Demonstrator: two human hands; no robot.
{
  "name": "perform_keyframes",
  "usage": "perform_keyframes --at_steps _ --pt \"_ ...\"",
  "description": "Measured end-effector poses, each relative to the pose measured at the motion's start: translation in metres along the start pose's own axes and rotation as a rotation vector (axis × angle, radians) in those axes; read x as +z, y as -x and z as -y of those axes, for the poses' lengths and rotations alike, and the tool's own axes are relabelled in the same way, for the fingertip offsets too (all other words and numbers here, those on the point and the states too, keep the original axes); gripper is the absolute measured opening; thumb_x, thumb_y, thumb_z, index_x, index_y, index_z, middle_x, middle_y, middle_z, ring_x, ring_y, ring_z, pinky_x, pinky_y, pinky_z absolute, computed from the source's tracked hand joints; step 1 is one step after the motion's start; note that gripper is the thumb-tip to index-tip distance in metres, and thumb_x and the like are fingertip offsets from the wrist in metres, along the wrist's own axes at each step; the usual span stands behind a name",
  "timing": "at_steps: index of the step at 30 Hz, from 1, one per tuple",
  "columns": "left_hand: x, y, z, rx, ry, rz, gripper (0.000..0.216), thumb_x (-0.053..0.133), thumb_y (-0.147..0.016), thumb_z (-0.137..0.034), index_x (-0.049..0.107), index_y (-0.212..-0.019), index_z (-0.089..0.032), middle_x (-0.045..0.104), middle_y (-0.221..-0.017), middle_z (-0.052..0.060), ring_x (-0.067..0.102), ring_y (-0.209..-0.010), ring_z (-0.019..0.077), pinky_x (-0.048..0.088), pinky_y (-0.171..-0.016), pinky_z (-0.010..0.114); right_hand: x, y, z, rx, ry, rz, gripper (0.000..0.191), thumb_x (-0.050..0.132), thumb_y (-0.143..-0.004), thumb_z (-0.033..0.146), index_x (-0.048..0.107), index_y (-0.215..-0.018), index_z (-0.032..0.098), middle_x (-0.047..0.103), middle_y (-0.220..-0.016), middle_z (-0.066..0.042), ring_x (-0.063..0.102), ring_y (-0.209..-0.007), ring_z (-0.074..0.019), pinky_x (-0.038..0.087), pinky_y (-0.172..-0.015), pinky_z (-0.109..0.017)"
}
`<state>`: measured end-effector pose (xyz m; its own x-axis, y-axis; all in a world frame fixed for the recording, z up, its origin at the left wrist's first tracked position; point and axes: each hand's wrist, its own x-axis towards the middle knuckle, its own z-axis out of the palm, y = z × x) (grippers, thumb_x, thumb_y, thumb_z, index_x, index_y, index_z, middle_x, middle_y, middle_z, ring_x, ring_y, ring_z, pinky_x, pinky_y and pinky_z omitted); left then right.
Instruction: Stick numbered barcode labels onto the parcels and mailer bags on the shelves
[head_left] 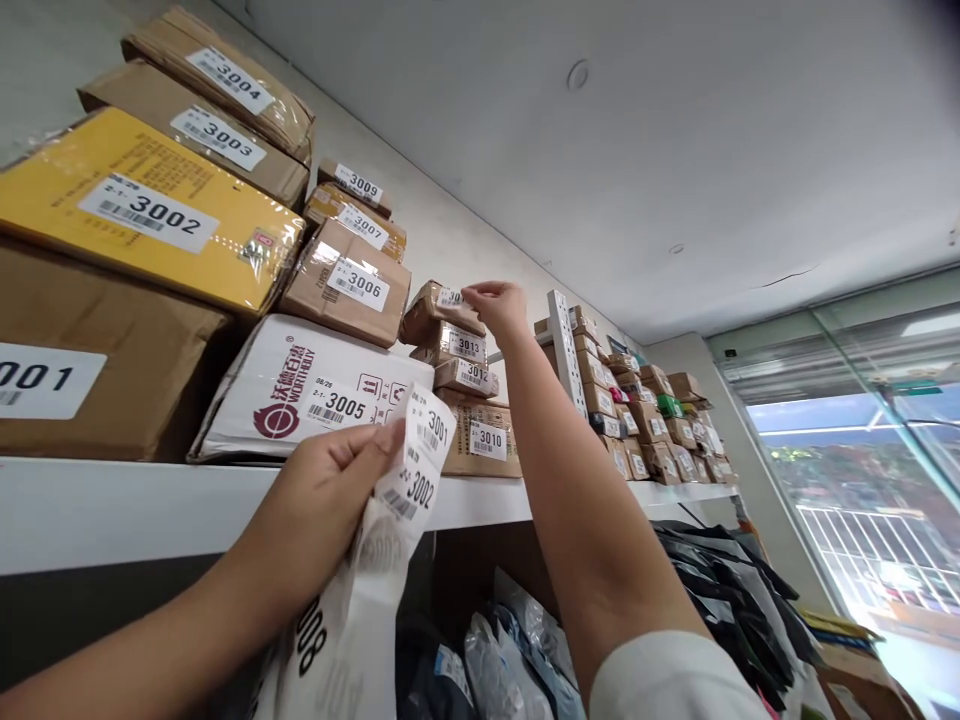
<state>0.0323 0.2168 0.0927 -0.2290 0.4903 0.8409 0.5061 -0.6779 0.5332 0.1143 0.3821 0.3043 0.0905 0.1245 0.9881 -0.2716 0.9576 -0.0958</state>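
Note:
My left hand (319, 500) is closed around a strip of white number labels (412, 470) and a white plastic parcel bag (352, 630), held below the shelf edge. My right hand (499, 305) reaches up to the top small brown parcel (427, 310) of a stack and pinches or presses a small white label (450, 297) on its face. Below it sit parcels labelled 3013 (454, 345), 3012 (465, 375) and 3010 (480, 438).
A white shelf (112, 505) carries numbered boxes: a yellow one 3002 (142, 215), a white one 3005 (300, 395), a taped brown one 3006 (349, 280). Several more parcels (645, 420) line the shelf to the right. Dark and grey bags (720, 590) lie below. A window (862, 500) is at right.

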Motion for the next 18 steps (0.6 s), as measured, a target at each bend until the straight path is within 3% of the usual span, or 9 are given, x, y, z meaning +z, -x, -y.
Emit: perform_keyframes --at_steps 3,8,10,14,16,18 --pt "-0.004 0.013 0.008 0.004 -0.023 0.031 0.036 0.063 -0.074 -0.05 0.057 -0.059 -0.017 0.058 -0.058 -0.002 0.05 -0.057 0.0114 0.04 -0.051 0.016 -0.001 -0.007 -0.006 -0.011 0.284 0.075 0.012 0.071 -0.069 0.024 0.07 -0.077 0.014 0.07 -0.08 -0.009 0.064 -0.082 -0.0222 0.05 -0.075 -0.035" --pt "-0.01 0.022 0.012 -0.051 -0.022 0.012 0.036 0.064 -0.072 -0.056 0.062 -0.072 -0.02 0.058 -0.061 -0.003 0.05 -0.06 0.0119 0.043 -0.053 0.016 -0.001 -0.01 0.006 -0.092 0.567 -0.027 0.063 0.075 -0.067 0.03 0.051 -0.123 0.016 0.056 -0.121 -0.019 0.054 -0.109 -0.0329 0.046 -0.088 -0.047" --pt "-0.013 0.024 0.013 -0.065 -0.005 0.006 0.033 0.067 -0.069 -0.054 0.063 -0.075 -0.022 0.058 -0.061 -0.003 0.052 -0.06 0.0131 0.044 -0.051 0.017 0.002 -0.014 0.009 -0.073 0.586 -0.016 0.061 0.069 -0.074 0.032 0.047 -0.127 0.015 0.049 -0.129 -0.021 0.051 -0.115 -0.0337 0.043 -0.094 -0.049" --pt "-0.017 0.027 0.016 -0.089 0.015 0.0 0.029 0.071 -0.064 -0.047 0.06 -0.062 -0.02 0.056 -0.059 -0.003 0.048 -0.054 0.0119 0.041 -0.045 0.016 0.002 -0.018 0.003 0.004 0.423 0.334 0.063 0.06 -0.082 0.033 0.037 -0.136 0.012 0.047 -0.135 -0.022 0.051 -0.118 -0.0312 0.042 -0.098 -0.046" --pt "-0.018 0.029 0.016 -0.087 0.015 -0.006 0.034 0.07 -0.064 -0.052 0.059 -0.059 -0.02 0.057 -0.059 -0.002 0.047 -0.054 0.0118 0.041 -0.045 0.016 -0.003 -0.014 -0.004 0.001 0.363 0.418 0.053 0.058 -0.083 0.032 0.044 -0.131 0.013 0.05 -0.135 -0.018 0.051 -0.118 -0.0293 0.041 -0.099 -0.045" --pt "-0.018 0.031 0.015 -0.079 0.01 -0.014 0.041 0.068 -0.064 -0.059 0.058 -0.058 -0.02 0.055 -0.058 -0.002 0.045 -0.054 0.0116 0.04 -0.045 0.017 -0.01 -0.009 -0.011 -0.015 0.315 0.416 0.043 0.056 -0.084 0.027 0.051 -0.125 0.016 0.051 -0.135 -0.014 0.052 -0.118 -0.0253 0.042 -0.1 -0.041"
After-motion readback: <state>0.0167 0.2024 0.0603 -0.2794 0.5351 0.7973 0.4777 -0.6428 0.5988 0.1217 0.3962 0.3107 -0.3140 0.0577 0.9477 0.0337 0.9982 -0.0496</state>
